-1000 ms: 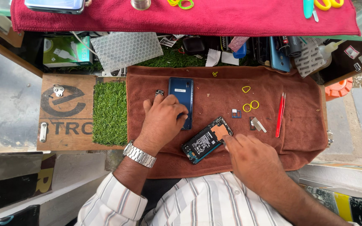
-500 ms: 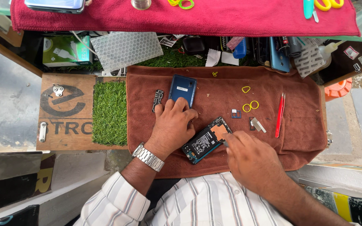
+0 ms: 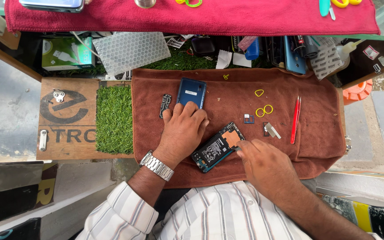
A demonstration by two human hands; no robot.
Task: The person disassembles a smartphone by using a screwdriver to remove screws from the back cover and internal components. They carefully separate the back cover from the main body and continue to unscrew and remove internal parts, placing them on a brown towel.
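My left hand (image 3: 183,131), with a metal watch on the wrist, lies flat on the brown towel (image 3: 316,146), its fingers over the near end of a blue phone back cover (image 3: 191,92). An opened phone (image 3: 214,149) with its black insides showing lies tilted in front of me. My right hand (image 3: 265,166) grips it at its lower right edge with thumb and fingertips. A small black part (image 3: 166,105) lies just left of the blue cover.
On the towel's right half lie yellow rings (image 3: 264,110), a small tray part (image 3: 249,118), a metal piece (image 3: 271,130) and a red tool (image 3: 295,119). A green turf patch (image 3: 113,118) and wooden board (image 3: 65,120) sit left. A cluttered shelf under a red cloth (image 3: 227,20) runs behind.
My left hand has slid right and forward, from beside the blue cover onto its near end. The small black part, hidden before, now shows. My right hand stays at the opened phone.
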